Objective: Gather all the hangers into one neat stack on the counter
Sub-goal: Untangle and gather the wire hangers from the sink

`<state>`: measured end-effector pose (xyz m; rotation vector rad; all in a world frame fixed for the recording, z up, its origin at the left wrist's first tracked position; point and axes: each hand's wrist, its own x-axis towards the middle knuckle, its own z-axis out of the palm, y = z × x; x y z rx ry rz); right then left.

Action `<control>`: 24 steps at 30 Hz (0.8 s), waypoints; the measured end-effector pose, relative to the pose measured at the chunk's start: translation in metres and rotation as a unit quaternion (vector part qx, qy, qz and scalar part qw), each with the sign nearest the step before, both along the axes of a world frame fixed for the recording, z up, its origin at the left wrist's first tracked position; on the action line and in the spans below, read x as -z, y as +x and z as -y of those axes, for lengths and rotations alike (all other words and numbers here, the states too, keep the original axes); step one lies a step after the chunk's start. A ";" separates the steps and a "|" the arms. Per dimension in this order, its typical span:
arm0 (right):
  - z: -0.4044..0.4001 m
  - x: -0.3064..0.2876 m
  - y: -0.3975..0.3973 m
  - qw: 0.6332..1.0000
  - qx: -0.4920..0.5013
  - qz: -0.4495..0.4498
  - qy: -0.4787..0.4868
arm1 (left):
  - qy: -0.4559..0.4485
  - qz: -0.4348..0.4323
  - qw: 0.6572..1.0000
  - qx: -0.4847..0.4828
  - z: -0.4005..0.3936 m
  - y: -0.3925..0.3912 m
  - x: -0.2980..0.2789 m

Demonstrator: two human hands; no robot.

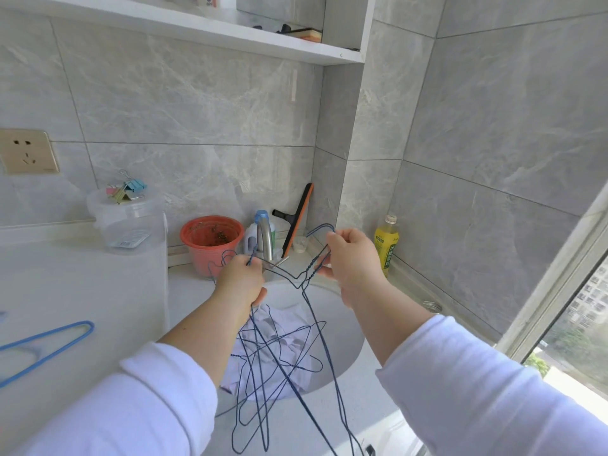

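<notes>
Several thin dark-blue wire hangers hang in a loose tangle over the round white sink. My left hand grips a bunch of them by their hooks and necks. My right hand pinches the twisted neck of one wire hanger, whose body trails down toward me, crossing the others. A thicker light-blue hanger lies flat on the white counter at the far left. White sleeves cover both forearms.
A white cloth lies in the sink under the hangers. Behind the sink stand a steel tap, an orange pot, a squeegee and a yellow bottle. A clear tub with binder clips sits on the counter. A window is at right.
</notes>
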<state>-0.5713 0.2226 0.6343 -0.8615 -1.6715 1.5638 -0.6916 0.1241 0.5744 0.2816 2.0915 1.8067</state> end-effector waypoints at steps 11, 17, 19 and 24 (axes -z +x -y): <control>-0.012 0.004 -0.003 0.994 0.050 -0.032 -0.090 | 0.073 0.138 0.985 0.068 0.010 0.018 0.011; -0.007 -0.006 -0.009 0.990 0.061 -0.059 -0.109 | 0.051 0.108 0.974 0.190 0.002 0.051 0.010; -0.005 -0.010 -0.010 0.992 0.049 -0.064 -0.100 | 0.043 0.084 0.981 0.170 -0.001 0.053 0.010; -0.008 0.000 0.002 0.996 -0.036 -0.056 -0.064 | 0.103 0.075 0.980 0.153 -0.004 0.046 0.002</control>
